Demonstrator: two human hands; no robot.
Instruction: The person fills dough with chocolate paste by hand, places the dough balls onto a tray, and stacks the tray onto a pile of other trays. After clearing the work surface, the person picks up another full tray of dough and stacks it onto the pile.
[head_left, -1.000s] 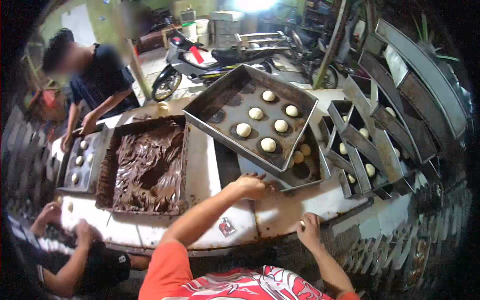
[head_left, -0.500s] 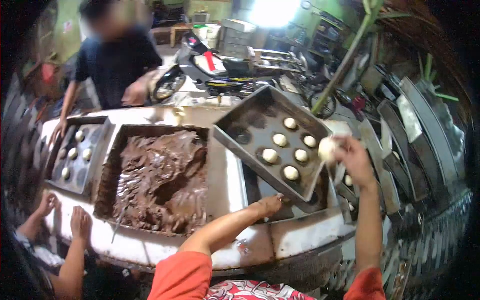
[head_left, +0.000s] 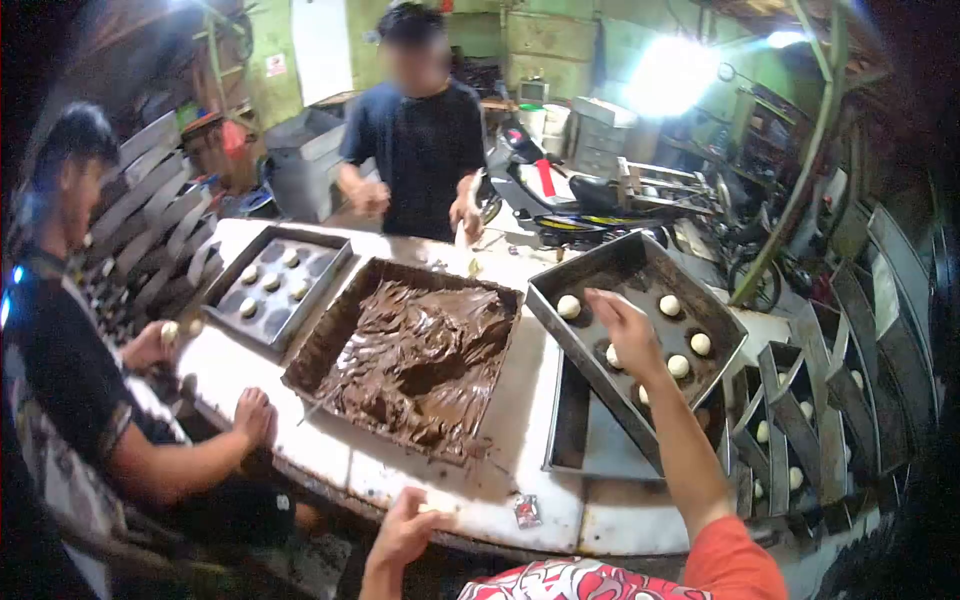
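My right hand (head_left: 624, 332) is over the tilted metal tray (head_left: 735, 345) at the right, fingers stretched out above its dough balls; one ball (head_left: 569, 307) lies just left of the fingertips. That tray rests across another metal tray (head_left: 567, 430). Near the table's front edge, my left hand (head_left: 407, 528) is raised with its fingers curled, and something pale shows at the fingertips, too small to name. Between the trays stands a large square pan (head_left: 300, 372) of brown, chocolate-like paste (head_left: 420, 350).
Another tray (head_left: 262, 340) with dough balls lies at the left. One person (head_left: 415, 150) stands across the table (head_left: 330, 450); another (head_left: 80, 340) sits at the left, a dough ball in one hand. Stacked trays (head_left: 800, 400) stand right; a motorcycle (head_left: 560, 190) is behind.
The view has swung left. My left hand has left the tray's near edge and drawn back to the table front. My right hand has moved from the tray's right side to over its left part.
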